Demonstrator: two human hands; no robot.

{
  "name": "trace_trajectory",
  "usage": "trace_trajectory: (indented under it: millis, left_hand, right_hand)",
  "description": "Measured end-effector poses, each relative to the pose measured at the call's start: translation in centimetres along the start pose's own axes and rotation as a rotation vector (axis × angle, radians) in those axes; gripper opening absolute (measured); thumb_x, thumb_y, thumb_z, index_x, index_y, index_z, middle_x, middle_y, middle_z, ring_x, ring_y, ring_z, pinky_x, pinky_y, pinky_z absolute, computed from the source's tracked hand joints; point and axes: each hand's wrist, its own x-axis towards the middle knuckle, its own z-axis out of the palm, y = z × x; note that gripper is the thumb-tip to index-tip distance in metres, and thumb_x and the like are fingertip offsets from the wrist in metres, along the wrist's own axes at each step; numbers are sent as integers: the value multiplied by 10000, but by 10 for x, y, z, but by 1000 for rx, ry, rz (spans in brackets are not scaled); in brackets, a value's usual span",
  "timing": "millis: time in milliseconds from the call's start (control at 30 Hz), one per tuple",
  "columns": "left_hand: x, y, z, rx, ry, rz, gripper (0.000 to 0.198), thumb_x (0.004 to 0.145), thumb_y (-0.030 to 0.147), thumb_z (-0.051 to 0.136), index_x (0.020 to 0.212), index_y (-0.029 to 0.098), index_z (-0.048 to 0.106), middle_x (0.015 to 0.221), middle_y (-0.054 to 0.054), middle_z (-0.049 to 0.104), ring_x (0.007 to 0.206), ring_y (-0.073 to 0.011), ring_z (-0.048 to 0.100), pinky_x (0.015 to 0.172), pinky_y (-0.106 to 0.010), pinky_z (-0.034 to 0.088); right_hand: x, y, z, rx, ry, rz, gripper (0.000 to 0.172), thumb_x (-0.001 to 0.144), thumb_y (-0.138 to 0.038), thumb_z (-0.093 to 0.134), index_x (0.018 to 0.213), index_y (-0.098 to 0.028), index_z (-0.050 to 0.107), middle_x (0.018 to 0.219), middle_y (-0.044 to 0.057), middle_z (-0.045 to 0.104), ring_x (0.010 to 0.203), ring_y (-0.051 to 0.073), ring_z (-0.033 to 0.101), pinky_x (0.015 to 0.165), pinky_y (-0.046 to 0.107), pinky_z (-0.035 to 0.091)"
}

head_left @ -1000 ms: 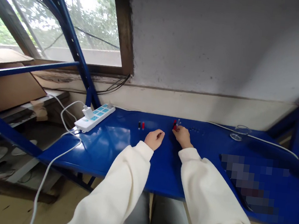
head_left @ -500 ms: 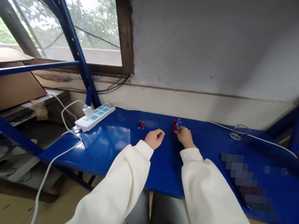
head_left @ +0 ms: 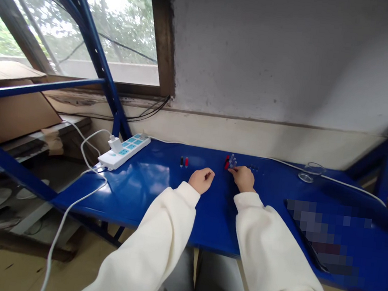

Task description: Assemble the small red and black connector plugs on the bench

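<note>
Apparently for ready reach, the red pieces (head_left: 227,162) and clear pieces (head_left: 233,161) stand grouped on the desk (head_left: 213,222) at your right hand's (head_left: 245,179) fingertips, your left hand (head_left: 201,180) curled nearby, though whether either hand's fingers grip anything cannot be told.

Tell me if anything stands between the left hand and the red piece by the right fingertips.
Nothing visible does; only blue tabletop shows between the left hand and the red piece. The right hand and small clear pieces are to the piece's right.
</note>
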Motion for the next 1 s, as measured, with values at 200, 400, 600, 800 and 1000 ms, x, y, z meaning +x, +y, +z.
trace_trajectory:
  millis: [200, 400, 600, 800, 1000]
  left_hand:
    - [2, -1, -5, 68, 147, -66, 277, 776, 258, 435, 1024, 194, 541, 659, -7, 588, 571, -120, 528, 591, -224, 396]
    - [9, -5, -24, 145, 341, -348, 603, 782, 226, 435, 1338, 161, 213, 653, -19, 586, 727, -165, 578, 728, -261, 401]
    - [13, -14, -27, 72, 310, -477, 647, 782, 227, 431, 1357, 129, 149, 698, -47, 628, 827, -182, 581, 791, -292, 394]
    - [17, -27, -24, 22, 345, -503, 614, 762, 219, 447, 1326, 117, 226, 704, -54, 629, 809, -191, 583, 790, -309, 395]
    - [18, -27, -22, 51, 376, -484, 453, 748, 198, 466, 1192, 144, 398, 747, -60, 626, 816, -192, 576, 770, -304, 397]
  right_hand:
    - [1, -2, 0, -20, -11, 18, 313, 739, -444, 526, 893, -215, 675, 826, 104, 659, 787, 221, 607, 597, 264, 401]
    - [-3, -7, -6, -45, -73, 53, 314, 772, -395, 499, 976, -197, 632, 902, 109, 641, 858, 223, 597, 665, 273, 414]
    - [-20, -18, -13, -163, -92, 19, 308, 809, -310, 435, 980, -104, 589, 944, 164, 607, 879, 242, 589, 694, 296, 423]
    - [-37, -31, -20, -201, -99, -20, 317, 815, -335, 401, 911, -108, 600, 903, 159, 614, 852, 253, 592, 689, 321, 428]
    - [-45, -38, -19, -187, -86, -80, 349, 826, -368, 367, 869, -121, 611, 840, 150, 622, 799, 247, 599, 640, 310, 421]
